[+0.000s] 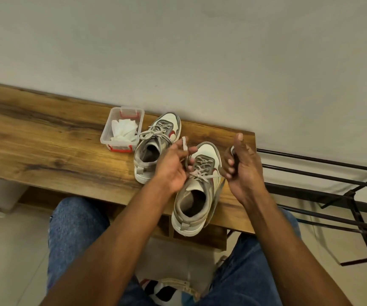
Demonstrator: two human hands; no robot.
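On my feed the near sneaker, cream and grey fabric with a red side mark, lies toe toward the wall near the right end of the brown wood-grain worktop. Its heel sits right at the front edge, and only a narrow strip of board shows to its right. The left hand hovers over the tongue, thumb and fingers pinching one end of the pale grey flat lace, which sticks up past the fingertips. The right hand is raised over the worktop's right end, fingers curled round the other run of that lace, thumb pointing up. Just left of the left hand, further back, stands the matching far sneaker, its toe close to the wall. Just beside it is a clear plastic box with red clasps holding crumpled white cloth. The widest stretch of board runs off to the left of the box. Past the right end, lower down, a black metal rack of thin bars hems in that side. The plain beige wall closes the back, and knees in blue jeans sit against the front edge above pale floor tiles.
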